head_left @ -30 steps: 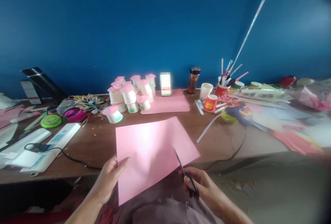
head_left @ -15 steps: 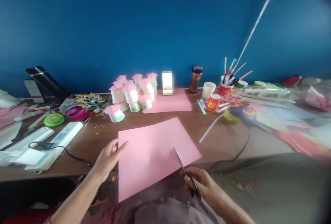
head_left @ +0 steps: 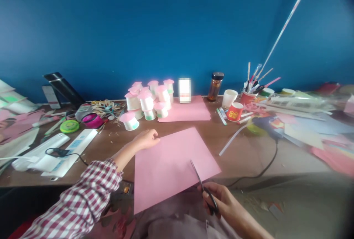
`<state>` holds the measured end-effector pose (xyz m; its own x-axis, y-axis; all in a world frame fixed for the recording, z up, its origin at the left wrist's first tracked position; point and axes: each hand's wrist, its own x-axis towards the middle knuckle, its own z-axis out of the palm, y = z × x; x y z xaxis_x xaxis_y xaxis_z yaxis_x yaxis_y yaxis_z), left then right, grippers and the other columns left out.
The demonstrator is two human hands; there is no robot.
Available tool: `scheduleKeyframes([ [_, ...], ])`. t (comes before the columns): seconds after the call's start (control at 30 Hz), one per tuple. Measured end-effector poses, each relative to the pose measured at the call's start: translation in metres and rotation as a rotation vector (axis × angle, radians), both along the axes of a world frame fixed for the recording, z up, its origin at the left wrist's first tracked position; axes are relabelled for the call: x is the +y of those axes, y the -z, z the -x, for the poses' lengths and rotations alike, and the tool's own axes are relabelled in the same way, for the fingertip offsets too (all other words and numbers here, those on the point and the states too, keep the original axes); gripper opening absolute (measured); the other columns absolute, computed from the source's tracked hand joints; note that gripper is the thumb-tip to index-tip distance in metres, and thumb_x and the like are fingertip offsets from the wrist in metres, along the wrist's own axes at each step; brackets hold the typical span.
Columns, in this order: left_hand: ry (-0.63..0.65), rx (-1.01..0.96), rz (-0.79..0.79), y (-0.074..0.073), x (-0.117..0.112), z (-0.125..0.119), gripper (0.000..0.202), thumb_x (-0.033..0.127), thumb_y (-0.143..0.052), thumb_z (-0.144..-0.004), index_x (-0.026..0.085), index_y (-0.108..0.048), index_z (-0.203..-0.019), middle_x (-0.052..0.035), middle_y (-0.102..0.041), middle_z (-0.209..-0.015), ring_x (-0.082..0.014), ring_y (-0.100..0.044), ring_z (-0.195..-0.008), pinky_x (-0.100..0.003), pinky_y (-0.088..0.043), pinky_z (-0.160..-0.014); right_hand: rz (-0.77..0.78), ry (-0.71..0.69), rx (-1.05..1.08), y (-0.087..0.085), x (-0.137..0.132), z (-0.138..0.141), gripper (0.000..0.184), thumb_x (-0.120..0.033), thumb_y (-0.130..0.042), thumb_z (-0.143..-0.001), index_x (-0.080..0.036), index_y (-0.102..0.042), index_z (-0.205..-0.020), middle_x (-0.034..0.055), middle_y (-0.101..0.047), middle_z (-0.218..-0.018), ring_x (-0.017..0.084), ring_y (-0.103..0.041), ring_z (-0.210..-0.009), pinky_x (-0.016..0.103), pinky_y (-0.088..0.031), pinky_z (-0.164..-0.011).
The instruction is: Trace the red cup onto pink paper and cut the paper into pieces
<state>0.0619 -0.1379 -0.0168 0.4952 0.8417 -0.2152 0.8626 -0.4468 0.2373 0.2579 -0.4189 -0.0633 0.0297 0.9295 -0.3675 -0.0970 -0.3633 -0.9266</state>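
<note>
Since the pink sheet's [head_left: 171,172] left edge has been released, leaving that side unheld across the table's [head_left: 238,158] front edge, its far-left corner is overlapped by the curled left hand [head_left: 148,139], pinch indeterminable, while scissors [head_left: 197,173] are gripped by the right hand [head_left: 221,199].

Head view: right hand [head_left: 218,199] grips black-handled scissors [head_left: 201,182], blades over the near right part of a pink sheet [head_left: 171,169], left hand [head_left: 147,139] at its far edge, contact unclear; on the brown table [head_left: 212,136] beyond, pink-topped white cups [head_left: 146,101] stand left of stacked pink paper [head_left: 190,111].
</note>
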Motion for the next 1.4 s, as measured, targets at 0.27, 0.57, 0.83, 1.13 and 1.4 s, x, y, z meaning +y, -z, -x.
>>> scheduleKeyframes([
  [0.27,-0.01,0.044,0.09,-0.006,0.01,-0.01,0.029,0.048,-0.05,-0.071,0.021,-0.057,-0.08,-0.0061,-0.067,-0.087,-0.0219,-0.062,-0.074,-0.028,-0.042,-0.059,0.041,0.02,0.002,-0.007,0.003,0.003,0.056,-0.06,-0.062,-0.071,-0.01,-0.059,-0.096,-0.0009,-0.055,-0.058,0.008,-0.045,-0.049,0.018,-0.026,-0.04],
  [0.57,0.031,-0.07,0.214,-0.008,0.014,-0.009,0.028,0.045,-0.053,-0.069,0.021,-0.065,-0.078,-0.0047,-0.07,-0.085,-0.0215,-0.063,-0.074,-0.027,-0.042,-0.059,0.047,0.036,0.013,-0.012,0.005,0.004,0.053,-0.06,-0.064,-0.068,-0.011,-0.058,-0.089,-0.0005,-0.054,-0.057,0.008,-0.045,-0.049,0.019,-0.026,-0.041],
  [0.83,0.06,-0.191,0.26,-0.013,0.006,-0.013,0.028,0.038,-0.052,-0.07,0.022,-0.068,-0.086,-0.0038,-0.071,-0.094,-0.0223,-0.064,-0.086,-0.027,-0.046,-0.071,0.029,0.031,0.012,-0.012,0.003,0.0,0.049,-0.057,-0.063,-0.07,-0.011,-0.058,-0.086,-0.0012,-0.054,-0.056,0.007,-0.043,-0.047,0.018,-0.026,-0.04],
  [1.13,0.173,-0.346,0.188,-0.024,0.004,-0.013,0.032,0.043,-0.05,-0.075,0.021,-0.068,-0.088,-0.0035,-0.071,-0.093,-0.0228,-0.064,-0.086,-0.03,-0.046,-0.076,0.048,0.053,-0.016,-0.008,-0.001,-0.008,0.049,-0.057,-0.063,-0.071,-0.011,-0.059,-0.087,0.0003,-0.057,-0.06,0.008,-0.049,-0.047,0.017,-0.025,-0.038],
  [1.4,0.212,-0.397,0.131,-0.03,-0.007,-0.014,0.033,0.044,-0.048,-0.077,0.02,-0.066,-0.089,-0.003,-0.069,-0.083,-0.0211,-0.063,-0.077,-0.03,-0.046,-0.07,0.053,0.072,-0.023,-0.016,-0.003,-0.005,0.051,-0.059,-0.065,-0.067,-0.011,-0.061,-0.08,0.0004,-0.056,-0.056,0.008,-0.047,-0.046,0.018,-0.025,-0.038],
])
